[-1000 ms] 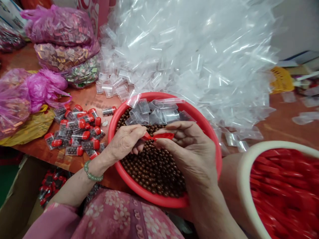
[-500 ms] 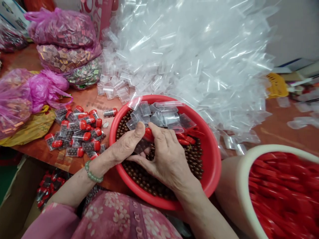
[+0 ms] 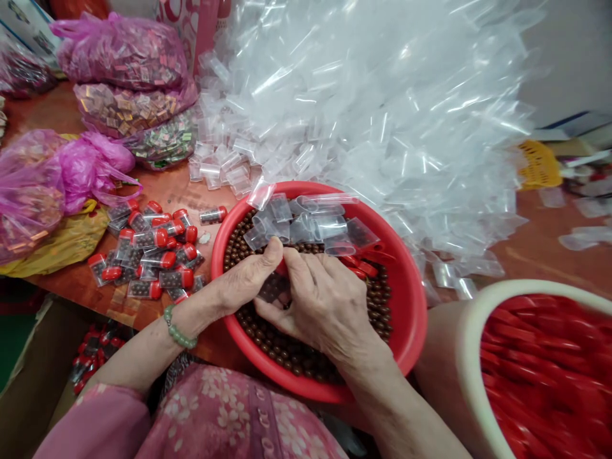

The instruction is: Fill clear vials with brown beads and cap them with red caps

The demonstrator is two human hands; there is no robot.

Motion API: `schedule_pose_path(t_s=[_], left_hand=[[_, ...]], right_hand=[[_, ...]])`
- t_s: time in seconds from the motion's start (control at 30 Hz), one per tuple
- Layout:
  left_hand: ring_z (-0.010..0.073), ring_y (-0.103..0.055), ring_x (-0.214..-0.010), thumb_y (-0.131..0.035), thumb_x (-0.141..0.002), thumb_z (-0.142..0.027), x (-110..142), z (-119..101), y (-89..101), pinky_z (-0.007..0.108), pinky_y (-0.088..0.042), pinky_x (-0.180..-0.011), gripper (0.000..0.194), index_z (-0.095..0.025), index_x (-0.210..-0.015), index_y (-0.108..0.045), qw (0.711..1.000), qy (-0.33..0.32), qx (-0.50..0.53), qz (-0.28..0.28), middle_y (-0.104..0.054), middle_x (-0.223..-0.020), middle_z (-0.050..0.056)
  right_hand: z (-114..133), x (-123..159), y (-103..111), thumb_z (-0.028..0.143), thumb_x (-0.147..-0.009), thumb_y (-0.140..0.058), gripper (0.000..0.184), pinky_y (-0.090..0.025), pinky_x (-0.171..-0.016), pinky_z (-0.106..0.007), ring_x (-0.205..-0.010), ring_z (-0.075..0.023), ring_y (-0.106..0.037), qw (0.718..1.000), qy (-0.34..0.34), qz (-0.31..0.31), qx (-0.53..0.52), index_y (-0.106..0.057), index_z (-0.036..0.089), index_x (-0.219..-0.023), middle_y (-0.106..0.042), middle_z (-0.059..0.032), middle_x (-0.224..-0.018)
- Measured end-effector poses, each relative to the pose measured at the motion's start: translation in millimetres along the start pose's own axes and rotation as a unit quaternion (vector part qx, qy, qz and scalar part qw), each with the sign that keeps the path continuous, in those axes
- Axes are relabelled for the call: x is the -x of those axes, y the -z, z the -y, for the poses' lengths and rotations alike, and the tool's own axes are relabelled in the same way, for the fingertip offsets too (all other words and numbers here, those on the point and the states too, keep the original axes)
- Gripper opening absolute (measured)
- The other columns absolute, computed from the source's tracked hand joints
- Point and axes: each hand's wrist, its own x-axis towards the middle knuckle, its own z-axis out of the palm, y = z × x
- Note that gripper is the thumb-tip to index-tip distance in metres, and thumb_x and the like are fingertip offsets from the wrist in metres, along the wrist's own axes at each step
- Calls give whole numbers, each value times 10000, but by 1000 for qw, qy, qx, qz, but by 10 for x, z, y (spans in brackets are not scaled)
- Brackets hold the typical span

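Over a red basin [image 3: 415, 325] of small brown balls [image 3: 377, 306], my left hand [image 3: 248, 277] grips a clear plastic tube [image 3: 273, 288] with dark balls inside, thumb raised along its top end. My right hand [image 3: 327, 299] closes round the same tube from the other side, fingers bent over its top and thumb below. A bit of red shows between the hands; most of it is hidden. Several empty clear sleeves [image 3: 329, 226] lie on the balls at the basin's far side. Beside my right knuckles rest a few red caps [image 3: 366, 266].
Filled red-capped tubes [image 3: 153, 255] lie piled left of the basin, near purple bags [image 3: 124, 57]. Behind spreads a large heap of clear sleeves [image 3: 373, 95]. At right stands a pale bucket [image 3: 471, 357] of red caps. An open cardboard box [image 3: 33, 376] sits below the table edge.
My right hand has let go of red caps, which now lie in the basin, and has moved left onto the tube in my left hand. Over the last half second both hands barely shift.
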Motion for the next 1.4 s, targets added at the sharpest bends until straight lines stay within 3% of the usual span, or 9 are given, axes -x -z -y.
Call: schedule_pose_path(t_s=[0.2,0.47,0.63,0.73,0.83,0.97,1.23,1.33,1.4], left_hand=[[117,-541,-578,-320,-964,-541,16,-27,-24,252,-472,-567,555,-142,-702,-602,999,22,31,23,-571,-607,13],[115,-546,-577,-376,-940,-541,303,-134,117,238,-480,-576,523,-164,-1229,-596,974,-128,-15,-186,-591,-674,10],[172,-632,-912,-384,-949,-518,478,-174,994,314,-494,-877,513,-196,-1303,-567,778,-196,-380,-460,-695,-1028,66],[273,-583,-1127,-390,-948,-453,436,-95,1533,445,-411,-1037,482,-143,-1239,-617,676,-143,-545,-475,-652,-1182,150],[344,-537,-1167,-465,-901,-442,380,1,1764,520,-385,-1047,503,-88,-1228,-610,634,-88,-633,-436,-612,-1186,209],[303,-525,-1195,-457,-921,-392,266,48,1570,475,-394,-1078,434,-92,-1196,-610,659,-148,-621,-397,-590,-1219,188],[230,-607,-1112,-535,-893,-325,338,-191,648,437,-466,-1023,271,-186,-1064,-693,752,-291,-485,-339,-675,-1152,108],[229,-651,-942,-551,-831,-465,693,-362,403,389,-547,-819,285,-290,-906,-763,904,-190,-378,-62,-705,-999,90],[243,-669,-860,-522,-736,-612,902,-411,278,358,-544,-648,357,-372,-777,-782,929,-95,-328,144,-708,-868,69]], right_hand=[[6,33,-53,449,-865,-533,427,-452,-623,-357,-638,-230,-590,999,8,-34,10,-600,71,-1051,-676,-131,-761],[-41,143,-49,422,-874,-622,710,-554,-839,-439,-1147,-350,-624,988,2,-8,-153,-355,94,-1444,-577,-263,-1325],[-160,243,32,291,-896,-610,351,-566,-906,-441,-1043,-282,-681,981,-71,7,-180,-584,183,-1229,-679,-158,-1182],[-261,292,44,285,-911,-585,262,-576,-880,-443,-996,-270,-689,978,-108,28,-177,-633,163,-1138,-703,-144,-1121],[-355,273,39,274,-927,-562,229,-573,-865,-421,-973,-254,-688,979,-111,41,-165,-638,146,-1101,-705,-134,-1105],[-442,73,-7,215,-938,-524,179,-549,-815,-383,-921,-235,-677,983,-83,63,-151,-643,156,-1057,-709,-115,-1063],[-378,-519,-224,278,-941,-516,218,-465,-752,-346,-894,-263,-639,979,-64,191,-39,-642,119,-1021,-701,-153,-1011],[-335,-610,-291,300,-953,-492,258,-454,-709,-337,-867,-266,-656,971,-69,228,-35,-629,116,-1071,-707,-147,-962],[-323,-630,-309,280,-946,-501,245,-457,-723,-332,-889,-267,-661,969,-59,234,-44,-633,114,-1069,-702,-146,-948]])
